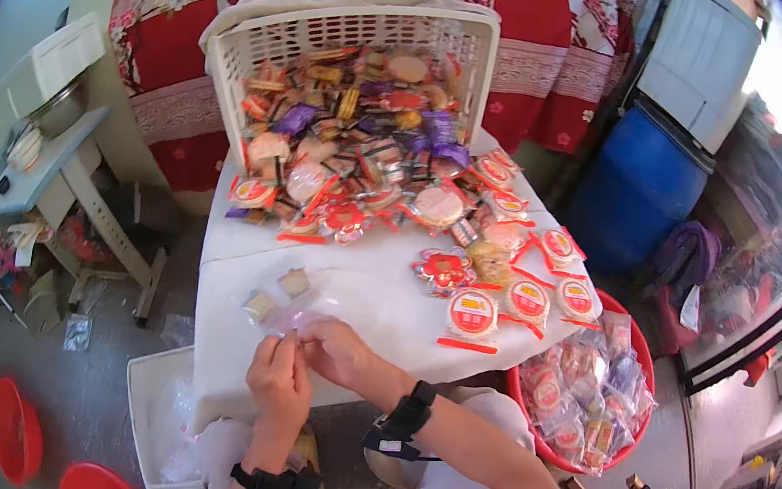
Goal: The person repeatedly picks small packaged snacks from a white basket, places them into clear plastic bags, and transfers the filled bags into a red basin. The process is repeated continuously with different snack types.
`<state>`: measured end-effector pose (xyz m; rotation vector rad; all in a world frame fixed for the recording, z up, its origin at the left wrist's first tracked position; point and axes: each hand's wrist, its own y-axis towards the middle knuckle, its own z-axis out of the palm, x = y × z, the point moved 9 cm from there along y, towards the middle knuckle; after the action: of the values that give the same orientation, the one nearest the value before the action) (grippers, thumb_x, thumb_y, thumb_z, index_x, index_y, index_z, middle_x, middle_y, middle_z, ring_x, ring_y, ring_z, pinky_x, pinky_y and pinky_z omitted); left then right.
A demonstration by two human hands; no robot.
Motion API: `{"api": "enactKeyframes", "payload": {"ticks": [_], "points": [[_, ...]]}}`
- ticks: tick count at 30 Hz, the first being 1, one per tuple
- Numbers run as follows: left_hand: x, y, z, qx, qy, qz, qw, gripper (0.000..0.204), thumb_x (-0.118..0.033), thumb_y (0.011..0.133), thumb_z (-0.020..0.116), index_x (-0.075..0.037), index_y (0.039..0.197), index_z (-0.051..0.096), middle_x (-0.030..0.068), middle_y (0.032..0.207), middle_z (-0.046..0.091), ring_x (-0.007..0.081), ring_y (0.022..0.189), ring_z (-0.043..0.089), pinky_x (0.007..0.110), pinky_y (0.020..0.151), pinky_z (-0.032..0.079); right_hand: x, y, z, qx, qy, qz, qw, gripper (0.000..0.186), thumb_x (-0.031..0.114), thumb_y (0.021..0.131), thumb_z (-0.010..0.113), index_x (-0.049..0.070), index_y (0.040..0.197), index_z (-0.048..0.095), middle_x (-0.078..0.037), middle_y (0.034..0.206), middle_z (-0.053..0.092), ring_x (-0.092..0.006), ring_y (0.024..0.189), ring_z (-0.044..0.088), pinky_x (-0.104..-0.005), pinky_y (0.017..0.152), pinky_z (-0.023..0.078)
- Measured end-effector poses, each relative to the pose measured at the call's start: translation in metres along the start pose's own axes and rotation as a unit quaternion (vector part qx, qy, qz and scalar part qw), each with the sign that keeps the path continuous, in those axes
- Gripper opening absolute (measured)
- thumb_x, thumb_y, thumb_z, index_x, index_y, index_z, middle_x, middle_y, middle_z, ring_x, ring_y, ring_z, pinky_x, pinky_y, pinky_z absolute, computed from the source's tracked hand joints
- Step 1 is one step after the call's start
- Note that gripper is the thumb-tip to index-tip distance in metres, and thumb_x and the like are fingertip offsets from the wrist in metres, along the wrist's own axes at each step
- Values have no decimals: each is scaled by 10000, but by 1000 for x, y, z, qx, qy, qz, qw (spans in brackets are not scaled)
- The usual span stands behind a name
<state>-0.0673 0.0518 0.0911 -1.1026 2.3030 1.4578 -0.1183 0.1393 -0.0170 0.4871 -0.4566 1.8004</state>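
Between the pinched fingertips of left hand (279, 382) and right hand (335, 350), a clear bag (299, 317) held at the table (371, 307) edge, snack heap (374, 156) well beyond.

Free strip near edge, clutter beyond

Bare white table (372, 302) btwn the hands and snack pile (372, 171) gives passing room; tipped basket (361, 38) blocks the far side, red tub (591, 396) crowds the right edge, two small packets (277, 293) sit left.

Both hands (308, 359) pinch clear bag (299, 317) on white table (382, 304) w/ snack packs (363, 159)
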Motion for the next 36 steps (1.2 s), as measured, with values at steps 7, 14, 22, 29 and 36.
{"api": "enactKeyframes", "payload": {"ticks": [7,14,22,29,36], "points": [[9,0,-6,8,25,-17,1000,182,26,842,596,38,1012,659,150,757,537,324,660,557,423,589,443,48,-46,36,4,-487,88,869,308,291,930,577,-2,891,663,-79,812,674,-124,787,641,-275,722,545],[2,-1,10,64,69,12,995,198,-28,816,629,-5,1011,659,123,833,563,314,784,583,432,643,499,166,-45,4,-231,-639,2,734,267,274,881,628,14,850,681,-65,740,694,-114,636,659,-255,511,509],[5,-3,15,83,45,5,996,210,-66,822,643,-19,1026,649,112,831,553,312,769,582,428,621,492,243,21,7,-257,-860,-245,367,193,206,786,608,53,722,706,-172,733,670,-339,731,663,-431,683,537],[8,-2,17,85,43,2,995,189,-72,810,660,-33,994,640,102,814,545,303,762,585,419,606,492,278,40,-51,-272,-929,-25,250,221,144,836,542,6,946,676,-217,1037,670,-372,982,641,-466,838,506],[10,-2,14,92,36,0,995,201,-69,797,667,-34,994,642,108,813,549,308,771,591,415,614,493,313,3,-58,-357,-897,-87,246,241,154,842,521,5,935,686,-196,1008,686,-366,956,659,-460,813,530]]}}
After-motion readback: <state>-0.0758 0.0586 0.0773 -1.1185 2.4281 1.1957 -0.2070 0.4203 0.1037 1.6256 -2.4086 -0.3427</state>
